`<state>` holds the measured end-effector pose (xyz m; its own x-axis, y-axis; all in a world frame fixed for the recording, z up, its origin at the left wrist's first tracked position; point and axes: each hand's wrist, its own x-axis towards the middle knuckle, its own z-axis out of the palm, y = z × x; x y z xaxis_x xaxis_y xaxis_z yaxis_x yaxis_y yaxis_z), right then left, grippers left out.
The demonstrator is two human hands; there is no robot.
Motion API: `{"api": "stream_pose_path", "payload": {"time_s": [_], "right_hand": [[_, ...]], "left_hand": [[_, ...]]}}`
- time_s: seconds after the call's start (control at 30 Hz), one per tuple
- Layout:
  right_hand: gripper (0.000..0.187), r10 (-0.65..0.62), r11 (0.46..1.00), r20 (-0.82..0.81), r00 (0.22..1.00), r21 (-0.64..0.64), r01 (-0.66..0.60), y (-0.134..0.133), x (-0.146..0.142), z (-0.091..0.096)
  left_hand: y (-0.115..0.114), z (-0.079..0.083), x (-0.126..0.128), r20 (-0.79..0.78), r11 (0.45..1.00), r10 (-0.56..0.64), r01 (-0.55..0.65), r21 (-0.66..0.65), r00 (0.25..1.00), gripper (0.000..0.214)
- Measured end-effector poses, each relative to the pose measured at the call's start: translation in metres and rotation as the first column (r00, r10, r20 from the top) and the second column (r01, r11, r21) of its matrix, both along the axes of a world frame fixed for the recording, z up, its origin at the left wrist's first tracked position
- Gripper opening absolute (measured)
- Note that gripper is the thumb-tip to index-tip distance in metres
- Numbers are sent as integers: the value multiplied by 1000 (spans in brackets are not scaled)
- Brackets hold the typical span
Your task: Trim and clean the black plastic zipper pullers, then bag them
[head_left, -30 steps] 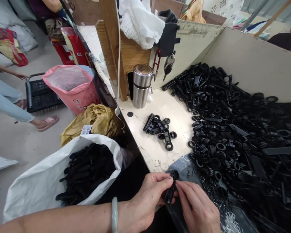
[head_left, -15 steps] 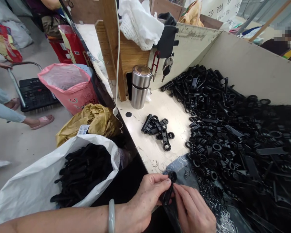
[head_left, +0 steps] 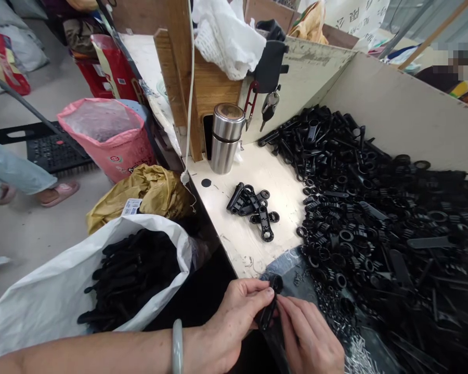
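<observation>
My left hand (head_left: 234, 311), with a pale bangle at its wrist, grips a long black plastic part (head_left: 268, 311) that has a ring-shaped end. The thumb presses near that ring. My right hand (head_left: 312, 332) is closed, its thumb and fingertips pinched together against the part's side; whatever sits between them is hidden. Beyond my hands, on the pale tabletop (head_left: 214, 200), lies a small group of black plastic arms (head_left: 253, 208) with round ends. A large heap of black plastic pieces (head_left: 359, 208) covers the right side. Small metal pins (head_left: 361, 353) are scattered near my right hand.
A steel flask (head_left: 226, 140) stands by a wooden post, beside a phone. Keys (head_left: 270, 106) hang from the partition. To the left, a white sack (head_left: 42, 306) holds black parts, with a pink bag (head_left: 113, 150) behind. A person's legs (head_left: 19, 169) show at far left.
Both hands stay almost in place, still at the black part. At the left, the other person's legs and the trolley have shifted, and the trolley's handle now slants across the floor.
</observation>
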<state>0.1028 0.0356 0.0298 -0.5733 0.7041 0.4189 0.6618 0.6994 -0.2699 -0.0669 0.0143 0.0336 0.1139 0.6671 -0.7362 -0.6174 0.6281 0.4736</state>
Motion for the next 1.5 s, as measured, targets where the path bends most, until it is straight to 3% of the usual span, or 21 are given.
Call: {"api": "stream_pose_path", "payload": {"time_s": [0.4,0.67,1.07,1.5], "right_hand": [[21,-62,989,0,998,-133,61,-5,9,-9],[18,-40,979,-55,998,-200,28,-2,8,-3],[18,-111,988,-133,985,-126,94,-1,-5,6],[17,-183,972,-198,963,-185,147,-9,-6,5]], "left_hand": [[4,1,0,38,1000,7,-6,-12,999,49],[4,0,0,27,1000,-5,6,-18,1000,48],[0,-5,0,-32,999,-43,43,-15,999,59],[-2,-11,-1,-20,997,-76,76,19,997,55]]}}
